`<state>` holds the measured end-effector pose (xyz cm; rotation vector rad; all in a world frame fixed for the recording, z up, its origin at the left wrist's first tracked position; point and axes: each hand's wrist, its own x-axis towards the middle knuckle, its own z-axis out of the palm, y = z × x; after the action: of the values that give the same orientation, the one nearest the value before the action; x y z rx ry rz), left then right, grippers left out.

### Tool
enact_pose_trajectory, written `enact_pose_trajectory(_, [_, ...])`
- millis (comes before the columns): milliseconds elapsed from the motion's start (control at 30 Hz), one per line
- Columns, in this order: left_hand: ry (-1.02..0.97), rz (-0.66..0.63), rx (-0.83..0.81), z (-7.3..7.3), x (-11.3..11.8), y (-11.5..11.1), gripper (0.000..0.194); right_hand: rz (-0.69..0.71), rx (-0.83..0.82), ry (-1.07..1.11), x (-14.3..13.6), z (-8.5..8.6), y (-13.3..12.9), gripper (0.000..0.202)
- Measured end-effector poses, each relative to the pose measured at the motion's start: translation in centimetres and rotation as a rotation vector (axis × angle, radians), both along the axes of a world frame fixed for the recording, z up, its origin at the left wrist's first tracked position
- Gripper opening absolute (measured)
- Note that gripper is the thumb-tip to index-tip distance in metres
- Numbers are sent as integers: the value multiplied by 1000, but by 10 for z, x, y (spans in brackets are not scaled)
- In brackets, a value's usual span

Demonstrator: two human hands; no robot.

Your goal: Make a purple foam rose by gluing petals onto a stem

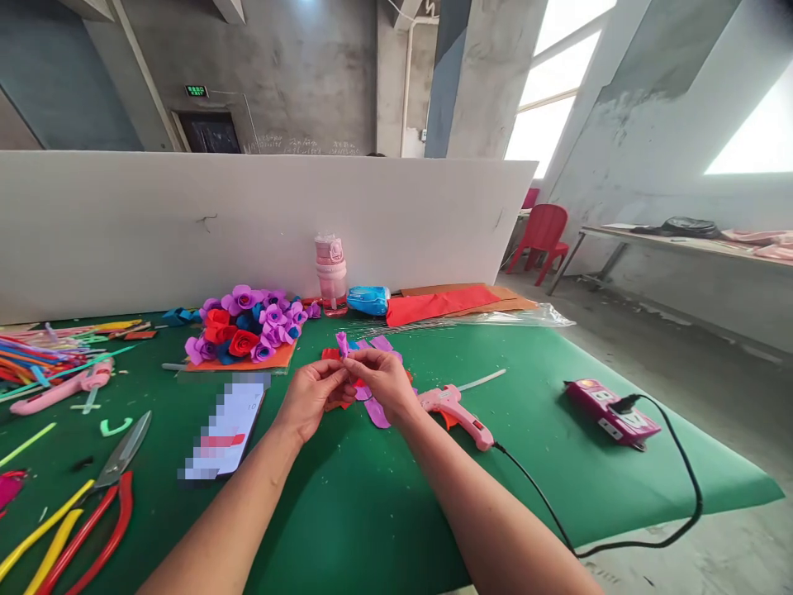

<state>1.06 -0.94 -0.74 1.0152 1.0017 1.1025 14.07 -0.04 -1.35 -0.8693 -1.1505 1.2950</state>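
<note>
While the right hand point(382, 382) pinches the purple roll point(343, 342), the left hand point(314, 394) closed at its base, further shaping seemingly needs gentleness.

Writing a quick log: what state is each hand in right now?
Left hand: fingertips pinched together; anything between them is hidden.
Right hand: closed, pinching the purple bud.

A small purple rolled paper bud point(343, 344), crinkled and narrow, stands roughly upright between the fingertips of the left hand point(315, 395) and the right hand point(382, 382), its lower end hidden by them. Loose cut purple paper petals point(376, 412), flat and rounded, lie scattered under and just beyond the right hand, mixed with red and blue paper pieces point(330, 354).
</note>
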Motion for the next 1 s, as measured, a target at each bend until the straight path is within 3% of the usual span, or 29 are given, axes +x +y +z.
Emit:
enact_pose_trajectory(367, [-38, -1, 22, -8, 3, 1, 28, -195, 52, -223, -5, -10, 2, 16])
enact_pose_trajectory(600, [-97, -21, -39, -1, -1, 0, 23, 152, -152, 50, 7, 2, 3, 40])
enact_pose_trajectory(1000, [-125, -85, 12, 0, 4, -4, 14, 303, -187, 167, 9, -6, 4, 39])
